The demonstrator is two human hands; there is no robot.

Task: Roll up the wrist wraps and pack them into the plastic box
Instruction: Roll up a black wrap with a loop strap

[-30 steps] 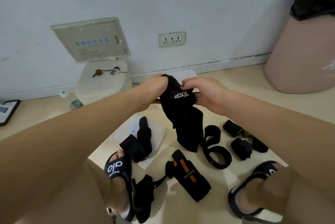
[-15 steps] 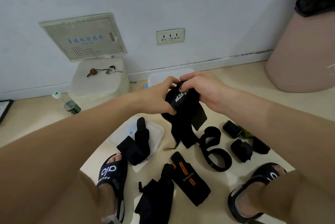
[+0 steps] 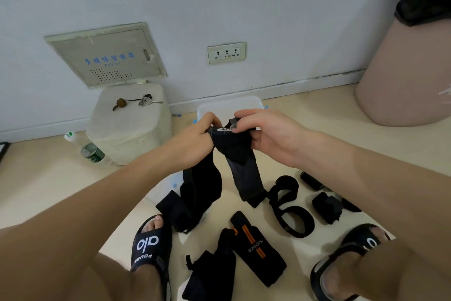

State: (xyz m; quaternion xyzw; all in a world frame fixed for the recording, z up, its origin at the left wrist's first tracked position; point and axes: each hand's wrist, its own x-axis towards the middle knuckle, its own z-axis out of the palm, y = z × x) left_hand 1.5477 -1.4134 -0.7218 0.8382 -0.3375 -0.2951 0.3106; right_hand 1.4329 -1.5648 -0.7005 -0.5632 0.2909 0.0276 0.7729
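Both hands hold one black wrist wrap [image 3: 234, 144] above the floor. Left hand [image 3: 195, 137] pinches its left edge; right hand [image 3: 266, 134] curls round the started roll, tail hanging free. Plastic box [image 3: 229, 105] sits just beyond the hands, by the wall.

Risk, judged: the loose tail may skew the roll, or the core may slacken if either pinch eases.

Legible: "BOKEERSI" on the orange-striped wrap [image 3: 258, 249]; "alo" on the left sandal [image 3: 151, 247]. The held wrap's logo is unreadable.

Loose wraps [image 3: 258, 249] crowding the floor [image 3: 317, 134]
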